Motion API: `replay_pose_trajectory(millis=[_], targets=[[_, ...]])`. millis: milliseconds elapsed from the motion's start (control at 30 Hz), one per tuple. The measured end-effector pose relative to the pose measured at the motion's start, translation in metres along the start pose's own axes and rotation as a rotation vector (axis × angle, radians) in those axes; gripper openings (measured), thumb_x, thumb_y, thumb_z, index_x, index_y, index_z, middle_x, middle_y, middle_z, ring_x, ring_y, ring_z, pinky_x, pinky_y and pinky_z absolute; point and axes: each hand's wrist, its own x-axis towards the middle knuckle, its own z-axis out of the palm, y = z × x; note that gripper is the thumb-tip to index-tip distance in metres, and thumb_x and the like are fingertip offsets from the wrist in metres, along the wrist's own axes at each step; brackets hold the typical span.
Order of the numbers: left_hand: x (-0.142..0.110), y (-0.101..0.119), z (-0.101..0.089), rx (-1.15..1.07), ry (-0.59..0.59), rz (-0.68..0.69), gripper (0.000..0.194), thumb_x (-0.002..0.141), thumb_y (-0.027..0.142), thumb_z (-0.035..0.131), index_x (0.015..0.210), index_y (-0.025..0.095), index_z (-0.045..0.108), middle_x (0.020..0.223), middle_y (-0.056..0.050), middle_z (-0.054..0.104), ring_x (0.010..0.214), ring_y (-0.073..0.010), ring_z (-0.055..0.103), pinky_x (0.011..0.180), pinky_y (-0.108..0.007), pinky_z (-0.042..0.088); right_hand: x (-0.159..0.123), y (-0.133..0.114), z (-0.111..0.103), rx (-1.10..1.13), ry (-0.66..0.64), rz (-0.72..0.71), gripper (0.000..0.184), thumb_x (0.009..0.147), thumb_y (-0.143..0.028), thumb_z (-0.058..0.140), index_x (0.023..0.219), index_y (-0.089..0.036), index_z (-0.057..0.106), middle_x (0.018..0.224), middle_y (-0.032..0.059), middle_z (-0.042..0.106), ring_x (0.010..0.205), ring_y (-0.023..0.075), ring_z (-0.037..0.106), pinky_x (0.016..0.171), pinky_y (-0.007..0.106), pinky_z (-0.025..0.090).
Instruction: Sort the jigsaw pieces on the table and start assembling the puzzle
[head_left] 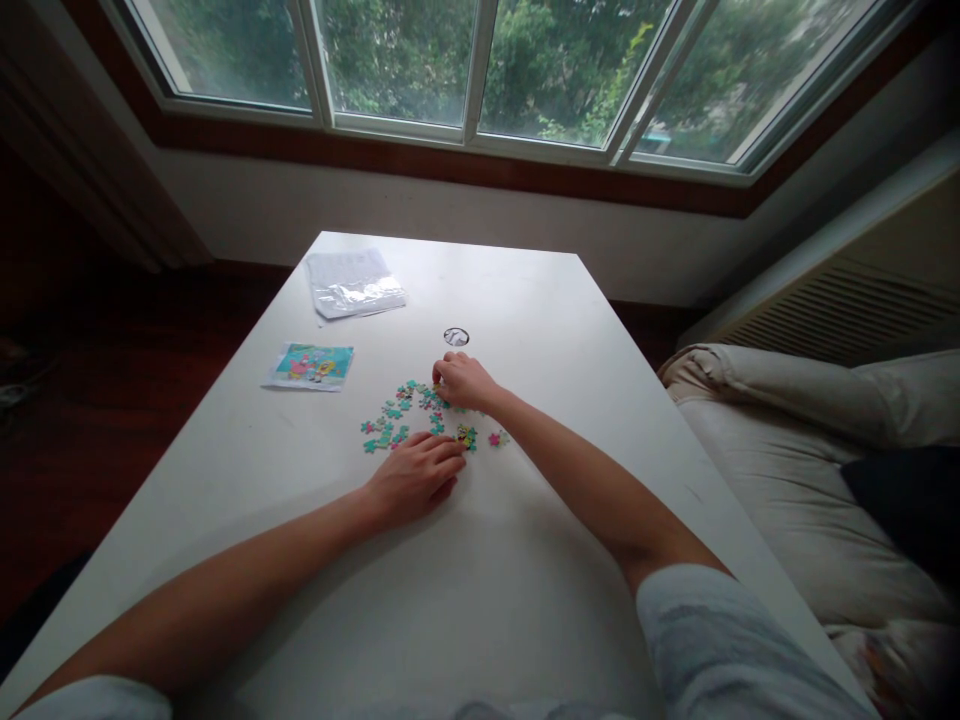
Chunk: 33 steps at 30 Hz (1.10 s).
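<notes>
Small jigsaw puzzle pieces (386, 432), mostly teal with some pink, lie loosely spread on the white table (585, 620). My left hand (420, 475) rests on the near side of them, fingers stretched out to the right. Its fingertips touch a small cluster of yellow and green puzzle pieces (466, 436) that look joined. My right hand (463, 382) is at the far right of the spread, its fingers bent down and closed at the pieces; what sits between the fingertips is mostly hidden. A pink puzzle piece (495, 439) lies apart, below my right wrist.
A cartoon picture sheet (315, 367) lies left of the pieces. Behind it is a clear plastic bag (356, 285) with papers. A round dark-rimmed hole or disc (456, 337) is beyond my right hand. A light sofa (795, 470) flanks the table's right edge; windows are ahead.
</notes>
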Motion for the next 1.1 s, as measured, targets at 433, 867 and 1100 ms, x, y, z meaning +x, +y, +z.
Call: replay_pose_trajectory(millis=[433, 867, 1100], targets=[[0.002, 0.001, -0.001, 0.021, 0.0, 0.01, 0.023, 0.096, 0.019, 0.05, 0.115, 0.019, 0.064, 0.132, -0.009, 0.065, 0.124, -0.0235, 0.058, 0.106, -0.042, 0.043, -0.013, 0.005, 0.003, 0.348, 0.147, -0.083, 0.01, 0.08, -0.016, 0.065, 0.09, -0.019, 0.066, 0.077, -0.001, 0.065, 0.07, 0.0128, 0.052, 0.068, 0.025, 0.035], [0.005, 0.012, 0.004, 0.049, -0.015, 0.003, 0.027, 0.096, 0.021, 0.051, 0.12, 0.019, 0.062, 0.14, -0.01, 0.059, 0.131, -0.0255, 0.052, 0.108, -0.044, 0.043, -0.088, 0.021, 0.022, 0.916, 0.205, -0.011, 0.027, 0.084, -0.022, 0.061, 0.109, -0.02, 0.073, 0.094, 0.003, 0.067, 0.07, 0.0107, 0.063, 0.067, 0.024, 0.052], [0.005, 0.01, 0.008, 0.06, -0.027, -0.003, 0.028, 0.096, 0.023, 0.051, 0.122, 0.02, 0.061, 0.143, -0.009, 0.057, 0.132, -0.0265, 0.051, 0.11, -0.045, 0.042, -0.097, 0.023, 0.022, 0.956, 0.066, 0.098, 0.025, 0.084, -0.027, 0.062, 0.104, -0.018, 0.073, 0.08, 0.0001, 0.07, 0.051, 0.0066, 0.05, 0.048, 0.019, 0.04]])
